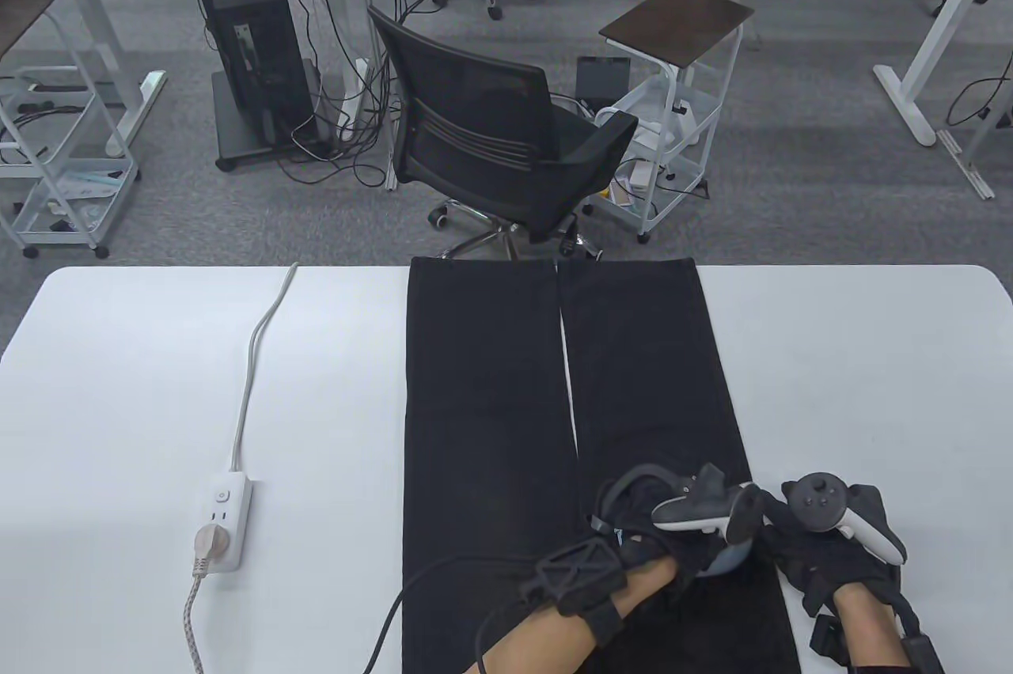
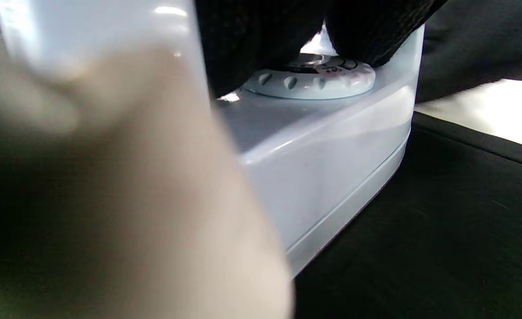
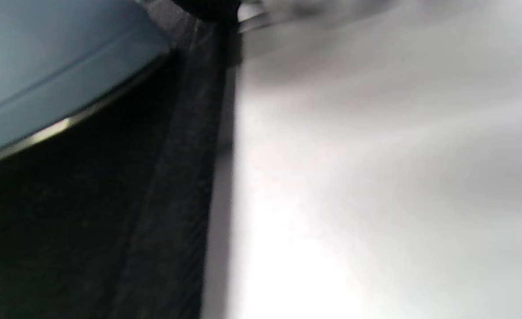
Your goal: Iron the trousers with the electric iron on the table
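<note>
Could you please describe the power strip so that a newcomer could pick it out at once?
Start at the white table and the black trousers laid along its middle. Left of them lies the white power strip, with one braided cable plugged in. Nothing else lies on that side.

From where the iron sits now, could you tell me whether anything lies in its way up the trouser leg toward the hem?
Nothing visible does. The iron sits low on the right leg of the trousers under the left hand, and the fabric ahead lies flat and bare to the hem. The power strip lies off to the left.
</note>
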A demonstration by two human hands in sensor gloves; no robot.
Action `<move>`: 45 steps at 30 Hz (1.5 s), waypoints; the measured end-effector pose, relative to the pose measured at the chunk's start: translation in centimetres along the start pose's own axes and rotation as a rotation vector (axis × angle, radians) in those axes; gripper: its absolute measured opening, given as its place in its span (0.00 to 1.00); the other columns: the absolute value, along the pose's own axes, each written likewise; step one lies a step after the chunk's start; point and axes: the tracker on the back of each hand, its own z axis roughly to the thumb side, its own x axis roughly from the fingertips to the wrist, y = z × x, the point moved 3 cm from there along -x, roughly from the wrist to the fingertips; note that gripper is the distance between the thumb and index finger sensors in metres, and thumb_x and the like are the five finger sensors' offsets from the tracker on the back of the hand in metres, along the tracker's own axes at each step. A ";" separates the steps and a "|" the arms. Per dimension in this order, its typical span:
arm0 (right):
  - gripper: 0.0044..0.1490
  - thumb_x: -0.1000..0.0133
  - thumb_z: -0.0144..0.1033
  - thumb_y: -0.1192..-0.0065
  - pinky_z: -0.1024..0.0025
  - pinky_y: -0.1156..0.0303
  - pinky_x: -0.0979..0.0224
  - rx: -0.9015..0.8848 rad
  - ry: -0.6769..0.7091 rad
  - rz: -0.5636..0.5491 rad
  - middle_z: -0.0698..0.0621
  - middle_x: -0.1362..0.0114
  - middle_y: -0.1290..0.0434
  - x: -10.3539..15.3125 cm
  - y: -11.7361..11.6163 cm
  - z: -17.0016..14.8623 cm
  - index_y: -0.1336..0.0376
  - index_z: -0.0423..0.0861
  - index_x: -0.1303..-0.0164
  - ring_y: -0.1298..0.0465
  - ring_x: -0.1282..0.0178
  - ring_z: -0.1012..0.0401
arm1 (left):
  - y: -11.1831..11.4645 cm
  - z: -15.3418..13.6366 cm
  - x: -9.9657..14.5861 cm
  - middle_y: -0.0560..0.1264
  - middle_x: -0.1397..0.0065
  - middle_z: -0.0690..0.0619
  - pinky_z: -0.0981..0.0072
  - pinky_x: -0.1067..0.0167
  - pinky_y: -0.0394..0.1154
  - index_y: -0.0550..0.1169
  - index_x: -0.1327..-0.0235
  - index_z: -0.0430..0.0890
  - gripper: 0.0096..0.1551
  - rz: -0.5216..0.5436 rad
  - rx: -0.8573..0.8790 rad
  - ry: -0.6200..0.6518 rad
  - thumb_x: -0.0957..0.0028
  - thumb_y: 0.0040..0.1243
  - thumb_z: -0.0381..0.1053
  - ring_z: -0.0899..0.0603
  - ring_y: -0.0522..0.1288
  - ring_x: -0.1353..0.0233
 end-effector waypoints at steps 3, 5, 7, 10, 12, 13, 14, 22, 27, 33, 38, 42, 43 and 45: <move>0.36 0.30 0.39 0.58 0.20 0.62 0.30 0.002 0.000 0.000 0.36 0.12 0.71 0.0 0.0 0.0 0.62 0.53 0.13 0.70 0.19 0.30 | -0.7 -2.9 -2.2 0.81 0.59 0.58 0.45 0.39 0.79 0.71 0.37 0.45 0.25 0.002 0.031 -0.083 0.33 0.60 0.62 0.51 0.83 0.58; 0.36 0.30 0.39 0.58 0.20 0.62 0.30 -0.001 0.001 0.001 0.36 0.12 0.71 0.0 0.0 0.0 0.62 0.53 0.13 0.70 0.19 0.30 | -1.1 -4.8 -3.4 0.81 0.59 0.59 0.45 0.38 0.79 0.71 0.36 0.45 0.26 0.011 0.055 -0.136 0.33 0.60 0.62 0.51 0.83 0.58; 0.36 0.30 0.39 0.58 0.20 0.62 0.30 -0.002 0.001 0.002 0.36 0.12 0.72 0.0 0.0 0.0 0.62 0.53 0.13 0.70 0.19 0.30 | -1.4 -6.6 -4.2 0.80 0.58 0.59 0.45 0.38 0.78 0.70 0.34 0.45 0.27 0.014 0.077 -0.194 0.33 0.60 0.63 0.51 0.83 0.57; 0.36 0.30 0.39 0.58 0.20 0.62 0.30 0.003 -0.002 0.001 0.36 0.12 0.72 0.0 0.0 0.1 0.62 0.53 0.13 0.70 0.19 0.30 | -1.7 -8.6 -5.2 0.80 0.58 0.59 0.45 0.38 0.78 0.70 0.34 0.45 0.27 0.014 0.093 -0.248 0.33 0.60 0.63 0.51 0.83 0.57; 0.36 0.30 0.39 0.58 0.20 0.62 0.30 0.005 -0.004 0.000 0.36 0.12 0.72 0.0 0.0 0.1 0.62 0.53 0.13 0.70 0.19 0.30 | -1.7 -9.4 -5.4 0.80 0.58 0.59 0.45 0.38 0.78 0.70 0.34 0.45 0.27 0.005 0.101 -0.275 0.33 0.60 0.63 0.51 0.83 0.57; 0.36 0.30 0.39 0.58 0.20 0.62 0.30 0.006 -0.005 -0.001 0.36 0.12 0.72 -0.1 0.0 0.2 0.62 0.53 0.13 0.70 0.19 0.30 | -1.7 -9.5 -5.5 0.80 0.58 0.59 0.45 0.38 0.78 0.70 0.34 0.45 0.27 0.003 0.105 -0.275 0.33 0.60 0.63 0.51 0.83 0.57; 0.36 0.30 0.39 0.58 0.20 0.62 0.30 0.006 -0.005 -0.001 0.36 0.12 0.72 -0.1 0.0 0.2 0.63 0.53 0.13 0.70 0.19 0.30 | -1.7 -9.6 -5.5 0.80 0.58 0.59 0.45 0.38 0.78 0.70 0.34 0.45 0.27 0.001 0.107 -0.275 0.33 0.60 0.63 0.51 0.83 0.57; 0.36 0.30 0.39 0.58 0.20 0.62 0.30 0.013 -0.014 -0.008 0.36 0.12 0.71 -0.2 0.1 0.4 0.63 0.53 0.13 0.70 0.19 0.30 | -1.4 -7.7 -4.4 0.80 0.59 0.58 0.43 0.38 0.79 0.70 0.35 0.44 0.27 0.009 0.038 -0.248 0.34 0.59 0.62 0.51 0.83 0.57; 0.36 0.30 0.38 0.58 0.20 0.62 0.30 0.010 -0.013 -0.011 0.36 0.12 0.71 -0.3 0.1 0.4 0.62 0.53 0.13 0.70 0.19 0.30 | -1.0 -5.2 -3.1 0.80 0.59 0.58 0.42 0.39 0.79 0.70 0.36 0.44 0.27 0.003 0.007 -0.170 0.34 0.59 0.62 0.51 0.84 0.57; 0.36 0.30 0.38 0.58 0.20 0.62 0.30 0.013 -0.011 -0.014 0.36 0.12 0.71 -0.3 0.1 0.3 0.62 0.53 0.13 0.70 0.19 0.30 | 0.1 0.0 0.2 0.81 0.59 0.57 0.41 0.39 0.79 0.71 0.37 0.43 0.27 -0.001 -0.051 -0.004 0.34 0.59 0.61 0.50 0.84 0.58; 0.36 0.30 0.39 0.58 0.20 0.62 0.30 0.010 -0.010 -0.014 0.36 0.12 0.71 -0.3 0.1 0.3 0.62 0.53 0.13 0.70 0.19 0.30 | 1.4 4.3 4.0 0.81 0.60 0.56 0.40 0.40 0.79 0.71 0.38 0.42 0.27 -0.011 -0.086 0.120 0.34 0.59 0.61 0.50 0.84 0.58; 0.36 0.30 0.39 0.58 0.20 0.62 0.30 0.010 -0.010 -0.014 0.36 0.12 0.71 -0.3 0.1 0.2 0.62 0.53 0.13 0.70 0.19 0.31 | 2.2 6.7 6.4 0.81 0.60 0.56 0.40 0.41 0.79 0.72 0.39 0.41 0.26 -0.009 -0.113 0.190 0.34 0.60 0.61 0.50 0.84 0.58; 0.36 0.30 0.39 0.58 0.20 0.62 0.30 0.009 -0.009 -0.014 0.36 0.12 0.71 -0.3 0.1 0.2 0.62 0.53 0.13 0.70 0.19 0.31 | 2.3 7.0 6.8 0.81 0.60 0.56 0.40 0.41 0.79 0.72 0.39 0.41 0.26 -0.006 -0.119 0.194 0.34 0.60 0.61 0.50 0.84 0.59; 0.36 0.30 0.39 0.58 0.20 0.62 0.30 0.011 -0.009 -0.015 0.36 0.12 0.71 -0.3 0.1 0.2 0.63 0.53 0.13 0.70 0.19 0.31 | 2.5 7.4 7.4 0.81 0.60 0.56 0.40 0.40 0.79 0.72 0.38 0.41 0.27 0.020 -0.135 0.200 0.34 0.59 0.61 0.50 0.84 0.59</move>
